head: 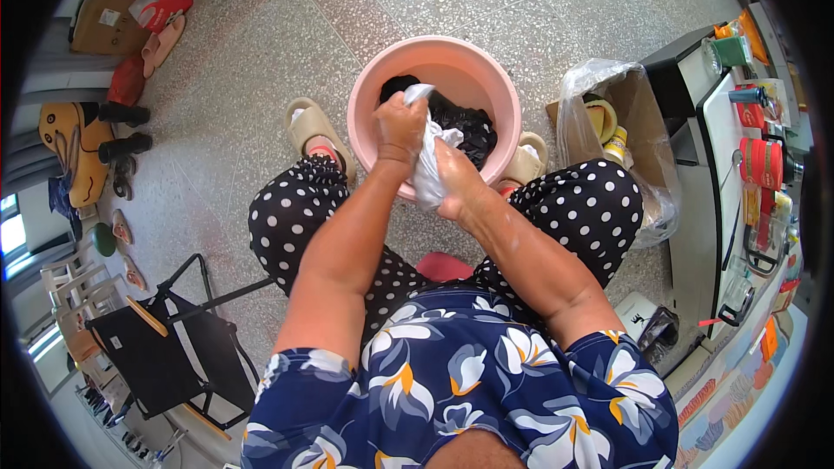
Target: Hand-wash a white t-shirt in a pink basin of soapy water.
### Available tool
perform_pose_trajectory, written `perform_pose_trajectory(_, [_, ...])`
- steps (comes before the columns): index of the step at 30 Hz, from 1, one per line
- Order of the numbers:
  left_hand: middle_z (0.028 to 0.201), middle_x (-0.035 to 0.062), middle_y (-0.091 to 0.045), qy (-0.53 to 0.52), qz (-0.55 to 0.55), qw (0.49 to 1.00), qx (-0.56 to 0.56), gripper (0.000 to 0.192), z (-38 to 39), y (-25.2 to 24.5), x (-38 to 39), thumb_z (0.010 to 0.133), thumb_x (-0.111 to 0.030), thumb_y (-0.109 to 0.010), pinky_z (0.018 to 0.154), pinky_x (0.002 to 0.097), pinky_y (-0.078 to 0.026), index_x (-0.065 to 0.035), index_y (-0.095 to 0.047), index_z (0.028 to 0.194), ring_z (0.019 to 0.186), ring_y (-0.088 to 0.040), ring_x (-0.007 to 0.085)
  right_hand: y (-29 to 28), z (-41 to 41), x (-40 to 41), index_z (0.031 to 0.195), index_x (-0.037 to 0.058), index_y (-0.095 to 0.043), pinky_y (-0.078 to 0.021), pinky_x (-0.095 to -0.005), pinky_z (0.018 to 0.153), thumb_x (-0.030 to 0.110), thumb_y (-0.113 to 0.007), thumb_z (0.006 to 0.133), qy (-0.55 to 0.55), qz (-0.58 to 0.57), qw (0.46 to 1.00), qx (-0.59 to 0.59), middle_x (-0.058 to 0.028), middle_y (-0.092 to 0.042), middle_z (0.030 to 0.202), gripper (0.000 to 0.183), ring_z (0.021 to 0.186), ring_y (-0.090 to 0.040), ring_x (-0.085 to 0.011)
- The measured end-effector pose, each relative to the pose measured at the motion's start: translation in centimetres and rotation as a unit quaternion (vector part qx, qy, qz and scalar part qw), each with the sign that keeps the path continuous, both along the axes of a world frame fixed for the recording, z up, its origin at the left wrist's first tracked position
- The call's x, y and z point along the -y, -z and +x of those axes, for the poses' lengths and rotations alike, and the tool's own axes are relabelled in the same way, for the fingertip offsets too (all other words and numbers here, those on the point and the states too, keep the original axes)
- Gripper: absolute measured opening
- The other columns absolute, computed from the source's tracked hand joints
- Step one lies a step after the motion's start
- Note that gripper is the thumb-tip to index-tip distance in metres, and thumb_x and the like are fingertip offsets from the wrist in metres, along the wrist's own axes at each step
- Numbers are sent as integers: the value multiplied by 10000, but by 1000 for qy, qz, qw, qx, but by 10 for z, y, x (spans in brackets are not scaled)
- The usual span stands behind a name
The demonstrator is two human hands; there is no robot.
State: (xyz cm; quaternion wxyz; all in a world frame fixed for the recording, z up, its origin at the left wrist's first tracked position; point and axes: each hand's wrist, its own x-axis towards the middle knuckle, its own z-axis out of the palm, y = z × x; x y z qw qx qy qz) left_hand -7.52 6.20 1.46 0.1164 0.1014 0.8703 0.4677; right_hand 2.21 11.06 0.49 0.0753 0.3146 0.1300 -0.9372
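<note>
Between my feet a round pink plastic basin (365, 71) stands on the floor. My left hand (401, 125) is closed around the upper part of a wet white cloth (428, 172), above the basin's near half. Lower down on the same cloth, at the near rim, my right hand (460, 176) grips it from the right side; the fingers are partly hidden. The cloth is bunched lengthwise between both hands. Dark wet fabric (472, 127), partly with small light spots, lies in the basin behind the cloth.
A cardboard box lined with clear plastic (651, 143) holds refuse right of the basin. Farther right is a low table (710, 124) crowded with jars and tins. A black folding chair (140, 352) stands lower left. Shoes and a cardboard carton (107, 23) line the left side.
</note>
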Motion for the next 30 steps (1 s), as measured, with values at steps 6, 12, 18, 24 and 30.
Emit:
perform_pose_trajectory(6, [583,163,-548,112,-8,973,-200,189,56,-31,-5,696,-208,-611,506,388,-438,-41,-547,637,514,-549,309,-3,-12,-25,1019,30,-519,-486,-366,747,293,-349,910,38,-34,980,-192,-121,-587,943,332,844,-588,-239])
perform_pose_trajectory(12, [618,127,-583,187,56,963,-188,206,57,-9,-7,702,-238,-643,514,357,-454,-72,-572,605,524,-563,278,35,4,-26,867,77,-521,-486,-368,775,291,-374,897,-34,-22,955,-295,-96,-577,786,262,843,-599,-206])
perform_pose_trajectory(18, [893,165,-584,55,11,996,-68,635,1,-39,5,763,-393,-613,662,378,-465,-26,-346,1207,772,-593,322,-32,-7,-30,971,39,-555,-507,-342,638,222,-421,900,-23,202,979,28,-80,-592,880,238,731,-589,-176])
perform_pose_trajectory(24, [942,176,-599,347,-110,931,28,551,6,-61,25,793,-295,-614,743,298,-453,-38,-410,1236,835,-590,239,-49,-19,-81,1004,34,-530,-465,-270,684,272,-477,891,97,259,961,-30,-40,-553,887,269,768,-543,-125])
perform_pose_trajectory(30, [830,44,-616,205,243,895,313,211,-10,-86,39,825,-143,-506,625,219,-463,-2,-606,946,708,-580,88,-47,-7,-84,1137,9,-432,-394,-254,832,362,-658,720,-167,434,871,-159,-67,-518,1026,591,955,-495,-138])
